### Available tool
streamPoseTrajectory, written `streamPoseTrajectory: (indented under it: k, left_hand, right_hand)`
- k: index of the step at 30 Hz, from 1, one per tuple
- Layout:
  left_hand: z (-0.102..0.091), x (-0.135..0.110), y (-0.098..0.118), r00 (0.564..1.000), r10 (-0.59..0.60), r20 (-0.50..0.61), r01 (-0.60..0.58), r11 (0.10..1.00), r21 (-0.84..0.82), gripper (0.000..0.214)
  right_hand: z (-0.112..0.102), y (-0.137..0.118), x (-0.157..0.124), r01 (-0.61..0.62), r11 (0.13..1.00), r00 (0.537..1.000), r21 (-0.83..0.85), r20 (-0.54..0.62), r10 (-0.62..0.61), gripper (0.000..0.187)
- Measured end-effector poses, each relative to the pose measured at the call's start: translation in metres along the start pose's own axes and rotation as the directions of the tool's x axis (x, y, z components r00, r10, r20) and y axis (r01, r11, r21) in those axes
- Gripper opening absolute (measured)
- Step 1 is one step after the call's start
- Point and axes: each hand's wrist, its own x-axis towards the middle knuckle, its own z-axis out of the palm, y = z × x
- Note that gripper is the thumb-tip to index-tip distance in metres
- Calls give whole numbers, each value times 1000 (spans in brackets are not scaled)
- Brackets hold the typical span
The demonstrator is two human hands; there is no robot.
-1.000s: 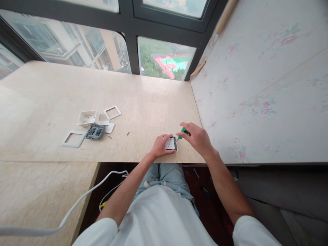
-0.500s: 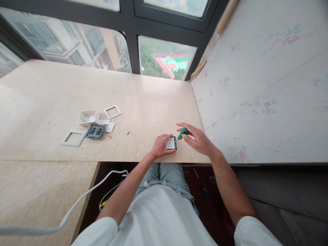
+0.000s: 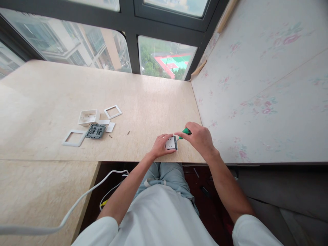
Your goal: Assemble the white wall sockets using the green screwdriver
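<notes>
Near the front edge of the stone ledge, my left hand (image 3: 161,145) grips a white wall socket (image 3: 170,143) with a dark grey backing, thumb along the near side and fingers along the far side. My right hand (image 3: 200,136) is closed around the green handle of a screwdriver (image 3: 185,132). The screwdriver's thin shaft slopes down to the left, its tip at the right side of the socket's white face. Whether the tip sits in a slot or gap is too small to tell.
Left on the ledge (image 3: 153,99) lie a white back box (image 3: 88,117), a grey socket module (image 3: 95,131), two white frames (image 3: 112,111), small white plates (image 3: 110,127) and little screws (image 3: 128,133). A floral wall (image 3: 256,85) bounds the right; a white cable (image 3: 77,201) hangs front left.
My right hand has rolled over and wrapped more tightly round the screwdriver handle, tilting it lower to the right. My left hand and the socket have stayed in place.
</notes>
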Motion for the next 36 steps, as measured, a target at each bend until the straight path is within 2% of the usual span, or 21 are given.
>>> streamPoseTrajectory:
  k: [3, 7, 10, 18, 23, 32, 36]
  left_hand:
    - [0, 0, 0, 1000, 8, 2, -8, 1000, -3, 83]
    - [1, 0, -1, 1000, 0, 3, 0, 1000, -1, 83]
    - [2, 0, -1, 1000, -8, 2, 8, 1000, 1, 83]
    - [0, 1, 1, 1000, -14, 22, 14, 1000, -14, 86]
    - [-2, 2, 1, 1000, -10, 27, 10, 1000, -19, 88]
    - [-4, 1, -1, 999, 5, 40, -5, 1000, -2, 92]
    - [-7, -1, -2, 1000, 22, 9, -21, 999, -30, 93]
  right_hand:
    - [0, 1, -2, -14, 999, 1000, 29, 3, 14, 51]
    - [-1, 3, -6, -36, 980, 998, 196, 50, 27, 45]
    - [-2, 5, -9, -38, 964, 999, 262, 34, 30, 41]
    - [-14, 12, -15, -53, 941, 988, 335, -117, 97, 34]
    - [-17, 16, -21, -104, 914, 982, 392, -105, 157, 30]
    - [-7, 23, -32, -184, 871, 962, 455, -97, 254, 29]
    - [-6, 26, -33, -208, 854, 951, 477, -104, 290, 28]
